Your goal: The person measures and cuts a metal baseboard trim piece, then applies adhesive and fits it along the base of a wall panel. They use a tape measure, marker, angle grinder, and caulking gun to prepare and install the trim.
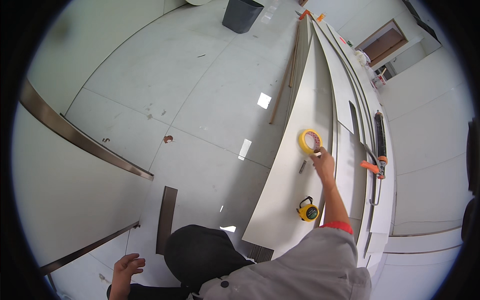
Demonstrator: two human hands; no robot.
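Note:
My right hand [324,164] reaches out over a stack of long pale panels [280,200], its fingers pinching the near rim of a roll of yellow tape [303,142]. Just below the roll, a small narrow metal piece [303,166] lies on the top panel. Nearer to me on that panel rests a yellow and black tape measure [308,213] with a black strap. Low on the left, my left hand [128,270] hangs in the air with loosely bent fingers apart, and nothing shows in it.
An orange-handled caulking gun [380,145] lies on the panels at the right. A dark bin [242,16] stands on the tiled floor at the far end. White boards with metal edging [85,135] fill the left, near a dark flat strip [166,220] by my knee.

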